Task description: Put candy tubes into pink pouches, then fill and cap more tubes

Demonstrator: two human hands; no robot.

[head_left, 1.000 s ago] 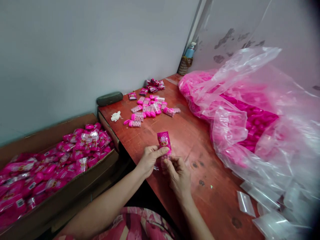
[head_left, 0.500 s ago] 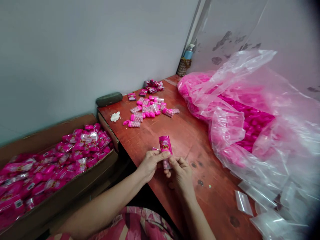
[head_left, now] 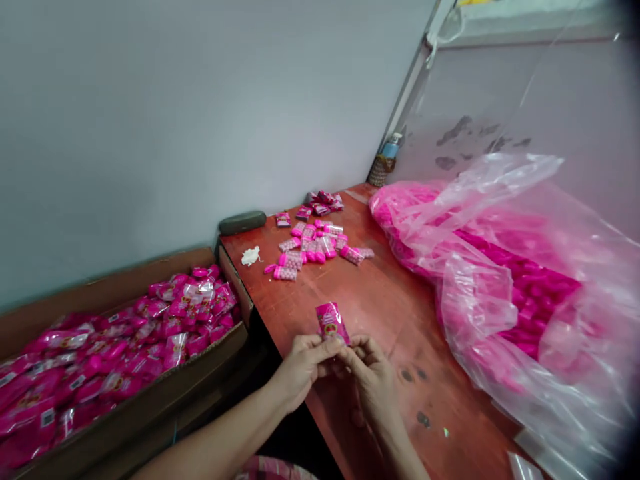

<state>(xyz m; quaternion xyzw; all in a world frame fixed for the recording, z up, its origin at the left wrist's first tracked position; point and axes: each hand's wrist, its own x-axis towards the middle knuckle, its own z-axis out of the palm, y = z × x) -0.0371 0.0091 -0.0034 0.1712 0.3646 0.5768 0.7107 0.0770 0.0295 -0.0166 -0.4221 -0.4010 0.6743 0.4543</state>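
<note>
My left hand (head_left: 301,365) and my right hand (head_left: 374,377) meet over the near edge of a red wooden table (head_left: 395,313). Both pinch one small pink packet (head_left: 331,322) that stands upright above the fingertips. Its lower end is hidden by my fingers. Farther back on the table lies a loose pile of small pink-capped tubes (head_left: 315,245) and a few more pink packets (head_left: 323,200).
A cardboard box (head_left: 150,400) full of pink packets sits at the left, below table level. A big clear plastic bag (head_left: 505,267) of pink pieces fills the table's right side. A dark oblong case (head_left: 243,222), a white crumpled scrap (head_left: 250,255) and a bottle (head_left: 387,153) stand near the wall.
The camera tilted up, so hands and table sit lower in view. My hands closed together on the packet, and the small clear bags at the lower right dropped out of view.
</note>
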